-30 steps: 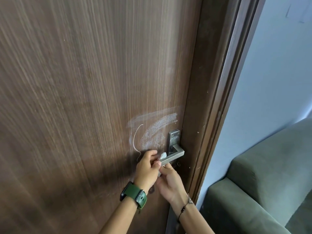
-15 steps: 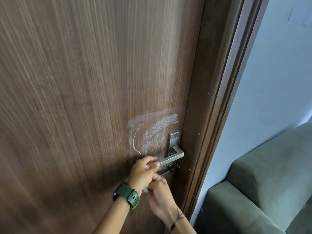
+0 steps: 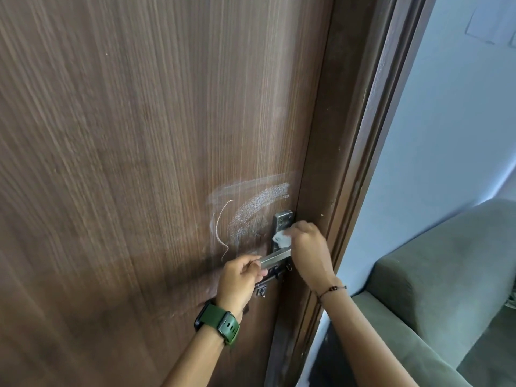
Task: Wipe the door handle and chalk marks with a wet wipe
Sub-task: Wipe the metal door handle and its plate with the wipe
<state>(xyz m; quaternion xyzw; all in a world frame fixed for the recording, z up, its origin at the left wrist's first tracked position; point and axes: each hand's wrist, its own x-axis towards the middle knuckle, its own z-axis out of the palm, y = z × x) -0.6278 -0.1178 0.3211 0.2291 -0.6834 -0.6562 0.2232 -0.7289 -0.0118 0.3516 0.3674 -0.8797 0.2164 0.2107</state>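
A silver lever door handle (image 3: 276, 258) with an upright back plate (image 3: 282, 219) sits on a dark brown wooden door (image 3: 139, 163). White chalk marks (image 3: 251, 210) spread over the door just left of the plate: a smeared arc, a grainy patch and a thin curved line. My left hand (image 3: 240, 280), with a green watch on its wrist, grips the free end of the lever. My right hand (image 3: 310, 250) presses a crumpled white wet wipe (image 3: 282, 239) against the back plate above the lever.
A small metal latch (image 3: 268, 277) sits under the lever. The brown door frame (image 3: 360, 163) runs along the right of the door. Beyond it are a pale blue wall (image 3: 446, 135) and a grey-green sofa (image 3: 446, 275) at the lower right.
My right hand has come up from under the lever to the back plate with the wipe. My left hand has stayed on the lever's end.
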